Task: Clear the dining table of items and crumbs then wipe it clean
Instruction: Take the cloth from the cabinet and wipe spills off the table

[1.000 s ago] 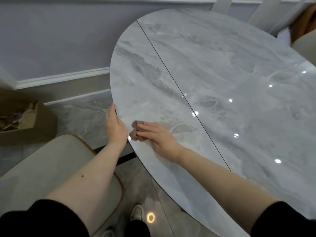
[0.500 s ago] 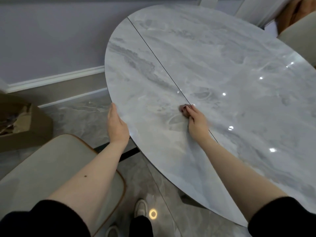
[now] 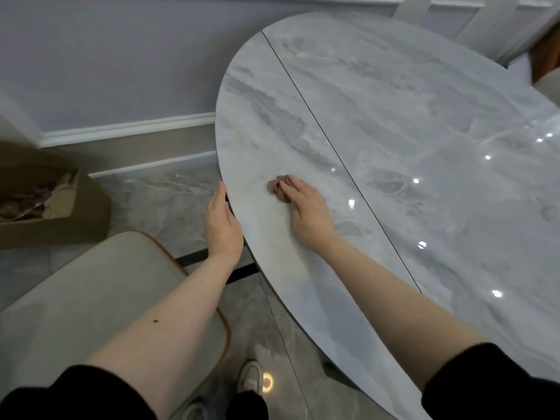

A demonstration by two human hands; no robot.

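Right hand (image 3: 309, 207) made the working grip: its fingers lay on a small crumpled brown cloth (image 3: 277, 187), pressing it flat against the grey marble table (image 3: 394, 140), a little way in from the table's curved near edge and short of the dark seam (image 3: 306, 98) that ran across the top. Left hand (image 3: 222, 222) was open, fingers straight, cupped against the table's rim just beside the cloth. Below the table's edge stood a cream chair seat (image 3: 100, 292) and a white shoe (image 3: 250, 378). Farther from the table, by the wall, sat an open cardboard box (image 3: 57, 201).
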